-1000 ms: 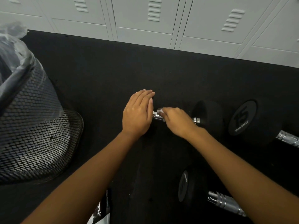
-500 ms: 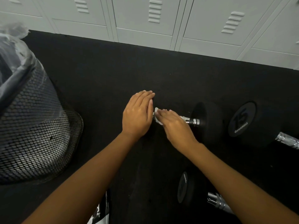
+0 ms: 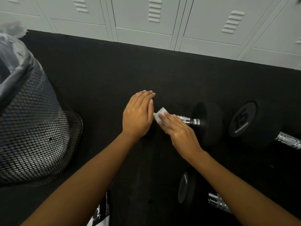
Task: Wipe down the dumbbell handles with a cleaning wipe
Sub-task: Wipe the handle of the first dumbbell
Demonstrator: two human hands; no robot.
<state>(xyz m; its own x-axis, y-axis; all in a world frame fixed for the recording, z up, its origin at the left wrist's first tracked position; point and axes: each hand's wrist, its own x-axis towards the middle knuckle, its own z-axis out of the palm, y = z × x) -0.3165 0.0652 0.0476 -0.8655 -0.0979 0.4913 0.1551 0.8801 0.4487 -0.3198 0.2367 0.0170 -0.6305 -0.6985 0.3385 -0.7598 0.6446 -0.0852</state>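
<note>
A black dumbbell [image 3: 210, 123] lies on the dark floor mat, its chrome handle [image 3: 189, 120] pointing left. My left hand [image 3: 138, 116] rests flat, fingers straight, on the dumbbell's left head, which it hides. My right hand [image 3: 180, 134] holds a white cleaning wipe [image 3: 158, 115] against the left end of the handle, right beside my left hand. The right part of the handle is bare and shiny.
A second dumbbell marked 15 [image 3: 242, 119] lies just to the right, and a third dumbbell [image 3: 185, 188] sits near under my right forearm. A black mesh bin with a plastic liner [image 3: 32, 136] stands at the left. Grey lockers [image 3: 146, 22] line the far edge.
My right hand slid the wipe leftward along the handle, uncovering more chrome on the right. The wipe now shows more. My left hand stayed in place.
</note>
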